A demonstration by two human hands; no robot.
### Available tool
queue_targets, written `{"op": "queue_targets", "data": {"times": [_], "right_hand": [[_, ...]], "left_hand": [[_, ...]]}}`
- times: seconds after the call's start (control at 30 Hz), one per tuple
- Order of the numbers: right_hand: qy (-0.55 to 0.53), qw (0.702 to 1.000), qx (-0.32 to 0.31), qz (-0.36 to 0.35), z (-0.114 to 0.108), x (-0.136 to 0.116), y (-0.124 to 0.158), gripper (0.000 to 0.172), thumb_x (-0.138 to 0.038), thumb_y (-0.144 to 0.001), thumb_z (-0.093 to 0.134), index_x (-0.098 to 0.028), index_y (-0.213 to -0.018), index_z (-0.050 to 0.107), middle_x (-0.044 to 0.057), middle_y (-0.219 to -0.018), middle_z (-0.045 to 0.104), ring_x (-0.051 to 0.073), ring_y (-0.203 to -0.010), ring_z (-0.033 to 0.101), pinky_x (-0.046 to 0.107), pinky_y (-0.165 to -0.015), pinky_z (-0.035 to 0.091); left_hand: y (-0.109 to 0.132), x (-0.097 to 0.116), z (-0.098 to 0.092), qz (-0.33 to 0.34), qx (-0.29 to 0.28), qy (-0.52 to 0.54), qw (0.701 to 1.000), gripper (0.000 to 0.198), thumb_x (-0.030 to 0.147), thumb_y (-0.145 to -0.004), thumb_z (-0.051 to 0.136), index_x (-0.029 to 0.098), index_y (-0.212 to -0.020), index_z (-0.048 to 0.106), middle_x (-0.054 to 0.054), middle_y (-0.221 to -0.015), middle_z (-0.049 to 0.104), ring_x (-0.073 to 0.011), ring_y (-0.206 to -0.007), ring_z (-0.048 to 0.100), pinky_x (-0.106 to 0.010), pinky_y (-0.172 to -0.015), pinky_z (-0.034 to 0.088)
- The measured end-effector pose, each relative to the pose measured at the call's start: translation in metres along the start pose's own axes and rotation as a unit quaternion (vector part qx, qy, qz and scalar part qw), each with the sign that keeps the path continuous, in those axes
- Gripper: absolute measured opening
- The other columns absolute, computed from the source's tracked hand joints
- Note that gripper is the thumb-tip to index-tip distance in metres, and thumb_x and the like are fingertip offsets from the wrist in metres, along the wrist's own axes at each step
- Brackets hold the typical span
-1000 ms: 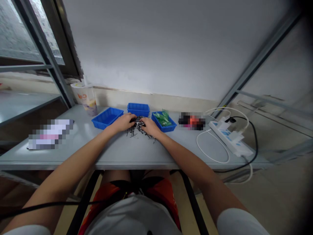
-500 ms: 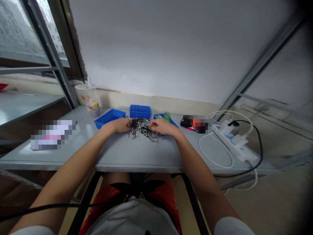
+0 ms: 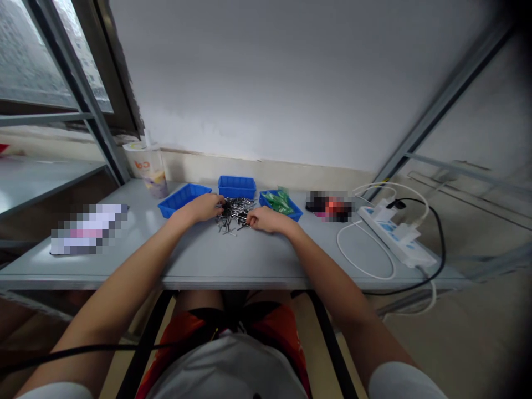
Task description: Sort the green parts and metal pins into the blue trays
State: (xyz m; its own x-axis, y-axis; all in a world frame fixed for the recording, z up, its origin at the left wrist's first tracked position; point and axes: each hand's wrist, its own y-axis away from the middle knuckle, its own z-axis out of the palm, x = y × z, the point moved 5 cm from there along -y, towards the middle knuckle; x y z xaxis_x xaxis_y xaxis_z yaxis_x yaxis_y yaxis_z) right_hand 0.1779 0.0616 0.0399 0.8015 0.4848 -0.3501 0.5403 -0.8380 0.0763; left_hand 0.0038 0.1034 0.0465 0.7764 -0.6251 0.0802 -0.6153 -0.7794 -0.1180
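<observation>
A pile of small dark metal screws (image 3: 235, 211) lies on the grey table (image 3: 216, 260) in front of three blue trays. My left hand (image 3: 203, 208) rests at the pile's left edge with its fingers curled onto the screws. My right hand (image 3: 265, 219) sits at the pile's right edge, fingers bent and pinched at the screws. What either hand holds is too small to name. The left blue tray (image 3: 183, 199) and the middle blue tray (image 3: 236, 187) stand behind the pile. The right blue tray (image 3: 279, 203) holds green pieces.
A drink cup (image 3: 147, 166) stands at the back left by a metal shelf post. A white power strip (image 3: 394, 237) with white and black cables lies at the right. A blurred flat item (image 3: 87, 228) lies at the left, another (image 3: 330, 206) beside the right tray.
My right hand has drawn back left and nearer to me, pulling the spread screws into a tighter pile. My left hand stayed at the pile's left edge.
</observation>
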Motion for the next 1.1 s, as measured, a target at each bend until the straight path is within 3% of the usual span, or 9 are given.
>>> {"op": "queue_targets", "data": {"times": [0.13, 0.2, 0.43, 0.67, 0.8, 0.97, 1.1], "right_hand": [[0.031, 0.991, 0.132, -0.005, -0.012, 0.002, -0.002, 0.024, -0.013, -0.081, 0.043, -0.017, -0.093, 0.064, 0.007, -0.096, 0.067, 0.017, -0.087, 0.058, 0.025, -0.077, 0.041], [0.041, 0.985, 0.167, 0.009, -0.014, 0.005, -0.003, 0.025, -0.015, -0.085, 0.042, -0.016, -0.099, 0.062, 0.009, -0.104, 0.064, 0.018, -0.096, 0.056, 0.027, -0.084, 0.040], [0.043, 0.992, 0.108, 0.056, -0.001, 0.000, -0.003, 0.031, -0.028, -0.092, 0.038, -0.013, -0.113, 0.055, 0.014, -0.114, 0.059, 0.024, -0.109, 0.051, 0.032, -0.092, 0.038], [0.076, 0.990, 0.085, 0.078, 0.007, 0.003, -0.003, 0.031, -0.031, -0.093, 0.036, -0.013, -0.110, 0.055, 0.014, -0.111, 0.060, 0.022, -0.104, 0.054, 0.030, -0.088, 0.039], [0.066, 0.992, 0.095, 0.052, 0.006, 0.001, -0.005, 0.031, -0.028, -0.093, 0.036, -0.013, -0.113, 0.055, 0.014, -0.114, 0.059, 0.022, -0.105, 0.053, 0.031, -0.091, 0.038], [0.054, 0.988, 0.146, -0.002, -0.007, -0.006, -0.001, 0.033, -0.020, -0.093, 0.036, -0.013, -0.120, 0.052, 0.013, -0.121, 0.055, 0.020, -0.113, 0.049, 0.030, -0.096, 0.036], [0.053, 0.988, 0.145, -0.029, -0.024, -0.012, 0.012, 0.031, -0.017, -0.090, 0.038, -0.017, -0.115, 0.056, 0.009, -0.117, 0.059, 0.019, -0.106, 0.053, 0.029, -0.091, 0.039]], "left_hand": [[0.001, 0.004, 0.005, -0.003, -0.030, -0.035, 0.999, 0.041, 0.029, -0.084, 0.045, 0.012, -0.119, 0.055, -0.014, -0.111, 0.063, -0.0255, -0.101, 0.057, -0.036, -0.090, 0.040], [0.003, 0.007, 0.006, -0.015, -0.049, -0.033, 0.998, 0.042, 0.030, -0.084, 0.044, 0.012, -0.122, 0.053, -0.014, -0.112, 0.063, -0.0258, -0.103, 0.056, -0.036, -0.090, 0.040], [0.003, 0.012, 0.016, -0.016, -0.096, 0.045, 0.994, 0.050, 0.048, -0.087, 0.039, 0.013, -0.119, 0.054, -0.015, -0.113, 0.062, -0.0262, -0.100, 0.058, -0.034, -0.084, 0.043], [0.002, 0.008, 0.014, -0.037, -0.054, 0.046, 0.997, 0.062, 0.053, -0.082, 0.045, 0.012, -0.129, 0.045, -0.017, -0.122, 0.057, -0.0277, -0.108, 0.054, -0.034, -0.088, 0.041], [0.002, 0.012, 0.013, -0.020, -0.053, 0.069, 0.996, 0.070, 0.054, -0.081, 0.047, 0.012, -0.136, 0.036, -0.016, -0.130, 0.051, -0.0272, -0.114, 0.051, -0.034, -0.094, 0.038], [0.002, 0.020, 0.011, 0.022, -0.050, 0.102, 0.993, 0.066, 0.051, -0.080, 0.049, 0.012, -0.133, 0.040, -0.016, -0.130, 0.052, -0.0256, -0.113, 0.051, -0.032, -0.094, 0.038], [0.006, 0.019, 0.004, -0.013, -0.059, 0.074, 0.995, 0.066, 0.051, -0.081, 0.049, 0.011, -0.133, 0.041, -0.018, -0.128, 0.052, -0.0289, -0.112, 0.051, -0.036, -0.092, 0.039]]}}
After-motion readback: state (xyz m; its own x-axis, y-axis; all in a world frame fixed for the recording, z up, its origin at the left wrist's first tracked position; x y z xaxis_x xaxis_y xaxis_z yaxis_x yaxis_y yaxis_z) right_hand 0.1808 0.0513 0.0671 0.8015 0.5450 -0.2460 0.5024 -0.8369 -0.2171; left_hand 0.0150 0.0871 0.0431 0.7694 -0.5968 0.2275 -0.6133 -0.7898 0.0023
